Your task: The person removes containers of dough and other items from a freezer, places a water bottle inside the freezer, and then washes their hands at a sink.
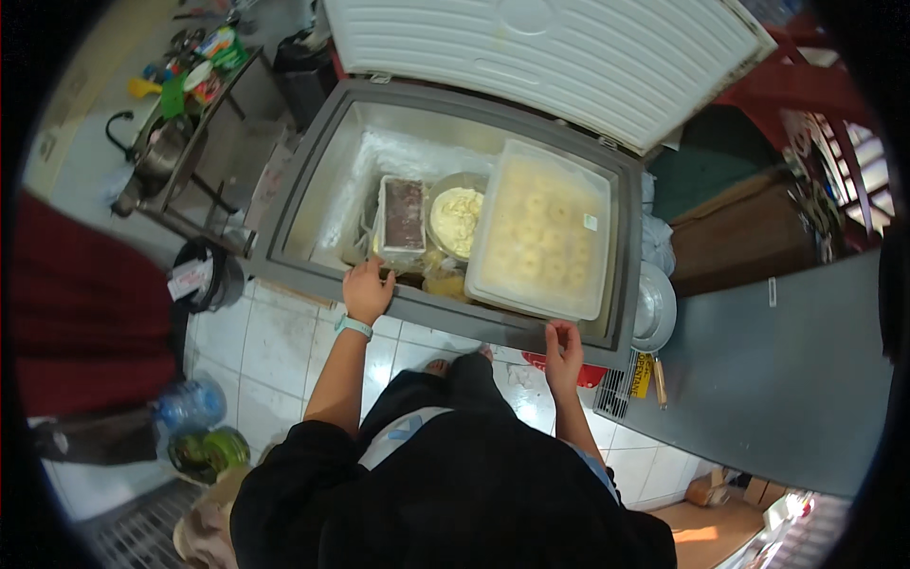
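Head view: chest freezer, lid raised. Left hand on the front rim, fingers loosely spread, nothing gripped. Right hand at the same rim, further right, fingers curled; cannot tell if it grips anything. Inside, right side: covered tub of pale rings, tilted. Beside it, bowl of yellowish food; left of that, brown-topped box.

In the freezer, 1 bowl lies between a box, left, and a tub, right.
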`<state>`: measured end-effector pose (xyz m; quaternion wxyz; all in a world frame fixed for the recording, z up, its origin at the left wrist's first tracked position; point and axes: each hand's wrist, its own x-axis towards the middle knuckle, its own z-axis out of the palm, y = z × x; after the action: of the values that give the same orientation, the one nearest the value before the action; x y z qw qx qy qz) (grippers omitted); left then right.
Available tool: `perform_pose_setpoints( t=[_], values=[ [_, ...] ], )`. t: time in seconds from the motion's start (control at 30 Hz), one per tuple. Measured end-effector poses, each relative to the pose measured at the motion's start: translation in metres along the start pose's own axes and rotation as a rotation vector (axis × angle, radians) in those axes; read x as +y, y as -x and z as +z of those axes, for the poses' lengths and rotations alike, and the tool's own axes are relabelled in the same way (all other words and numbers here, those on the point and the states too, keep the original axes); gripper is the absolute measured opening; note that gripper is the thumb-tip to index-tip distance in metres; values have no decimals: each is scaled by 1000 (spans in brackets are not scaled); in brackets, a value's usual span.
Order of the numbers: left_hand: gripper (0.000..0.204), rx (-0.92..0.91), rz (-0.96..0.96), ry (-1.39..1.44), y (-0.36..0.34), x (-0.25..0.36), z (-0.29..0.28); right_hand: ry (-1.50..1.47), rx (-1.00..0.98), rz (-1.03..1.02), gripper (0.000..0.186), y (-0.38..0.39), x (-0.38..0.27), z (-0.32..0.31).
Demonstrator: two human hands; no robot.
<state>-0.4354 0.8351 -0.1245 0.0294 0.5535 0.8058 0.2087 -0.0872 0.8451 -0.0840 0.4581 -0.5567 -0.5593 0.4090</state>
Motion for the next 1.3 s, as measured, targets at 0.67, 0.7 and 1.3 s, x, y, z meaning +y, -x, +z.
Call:
perform_pose_setpoints(
  t=[0.67, 0.7, 1.3],
  values=[
    [125, -727, -628, -421, -130, 43, 144, 263, -15, -119, 11, -21, 18, 69],
    [123, -703, -568, -410, -133, 44, 140, 269, 63, -123, 12, -19, 20, 69],
    [130, -975, -325, -234, -253, -96, 113, 481, 543, 141, 9, -25, 22, 92]
  ],
)
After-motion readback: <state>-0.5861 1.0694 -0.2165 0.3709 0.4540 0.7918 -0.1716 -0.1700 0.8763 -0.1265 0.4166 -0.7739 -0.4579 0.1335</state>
